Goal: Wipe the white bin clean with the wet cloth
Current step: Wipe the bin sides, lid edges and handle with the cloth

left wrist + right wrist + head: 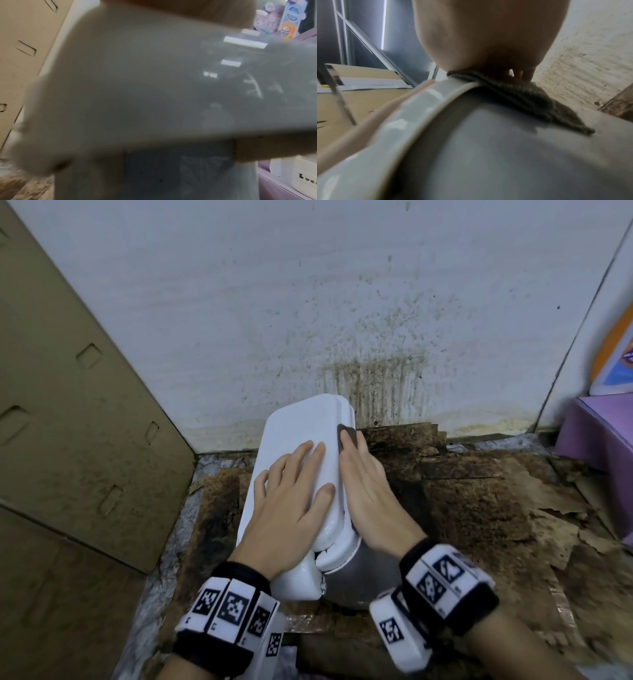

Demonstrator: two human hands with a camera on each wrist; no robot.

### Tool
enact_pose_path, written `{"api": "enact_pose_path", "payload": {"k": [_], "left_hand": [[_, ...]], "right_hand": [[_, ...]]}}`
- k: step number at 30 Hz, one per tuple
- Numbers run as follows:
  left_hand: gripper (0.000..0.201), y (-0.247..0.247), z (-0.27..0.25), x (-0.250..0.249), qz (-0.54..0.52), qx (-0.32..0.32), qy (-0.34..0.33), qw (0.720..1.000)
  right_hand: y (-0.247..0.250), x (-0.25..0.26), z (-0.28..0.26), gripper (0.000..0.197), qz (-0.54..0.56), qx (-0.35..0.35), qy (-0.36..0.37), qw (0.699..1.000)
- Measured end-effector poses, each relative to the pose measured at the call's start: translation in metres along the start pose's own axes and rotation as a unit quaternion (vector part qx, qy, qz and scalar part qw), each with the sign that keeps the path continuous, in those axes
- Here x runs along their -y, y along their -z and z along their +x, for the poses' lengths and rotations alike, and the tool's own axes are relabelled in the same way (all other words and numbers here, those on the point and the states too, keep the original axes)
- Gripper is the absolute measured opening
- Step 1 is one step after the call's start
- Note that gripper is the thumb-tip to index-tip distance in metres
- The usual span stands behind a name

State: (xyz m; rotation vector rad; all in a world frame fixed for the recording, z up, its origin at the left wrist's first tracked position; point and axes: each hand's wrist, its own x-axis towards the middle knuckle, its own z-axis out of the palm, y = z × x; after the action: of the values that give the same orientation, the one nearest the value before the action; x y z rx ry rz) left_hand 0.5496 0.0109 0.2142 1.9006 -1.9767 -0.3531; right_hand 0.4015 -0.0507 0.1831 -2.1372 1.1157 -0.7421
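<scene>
Bin (301, 419), probably light, glossy and prone to sliding, is steadied by the flat, spread left hand (291, 501) while the straight-fingered right hand (370, 491) presses the limp cloth (347, 438) beneath it.

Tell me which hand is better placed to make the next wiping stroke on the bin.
Right. The right hand already presses the dark cloth flat against the side of the white bin just under its lid edge. The left hand lies flat on the lid, holding no cloth, probably steadying it.

Stained wall (342, 320), cardboard sheet (68, 405)
</scene>
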Motion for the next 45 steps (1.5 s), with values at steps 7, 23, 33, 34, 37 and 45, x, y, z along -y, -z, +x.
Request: {"api": "enact_pose_path", "payload": {"k": [7,23,33,34,37,45], "left_hand": [[0.066,0.003,0.001,0.003,-0.002,-0.001,0.002,1.0],[0.067,0.001,-0.001,0.001,-0.008,-0.005,0.001,1.0],[0.07,-0.001,-0.001,-0.003,0.001,-0.007,-0.002,1.0],[0.07,-0.002,-0.001,-0.004,0.001,-0.007,-0.003,1.0],[0.07,-0.002,0.0,-0.004,-0.001,-0.006,-0.002,1.0],[0.069,0.0,0.0,0.0,0.0,-0.009,0.003,1.0]], "right_hand": [[0.035,-0.011,0.073,0.066,0.132,0.116,-0.116,0.978],[0.003,0.006,0.01,0.049,0.289,-0.013,-0.115,0.95],[-0.033,0.05,-0.059,0.045,0.309,-0.165,-0.117,0.929],[-0.037,0.053,-0.061,0.046,0.3,-0.18,-0.121,0.929],[-0.042,0.055,-0.06,0.05,0.284,-0.196,-0.126,0.93],[-0.003,0.037,-0.013,0.049,0.257,-0.059,-0.127,0.956]]}}
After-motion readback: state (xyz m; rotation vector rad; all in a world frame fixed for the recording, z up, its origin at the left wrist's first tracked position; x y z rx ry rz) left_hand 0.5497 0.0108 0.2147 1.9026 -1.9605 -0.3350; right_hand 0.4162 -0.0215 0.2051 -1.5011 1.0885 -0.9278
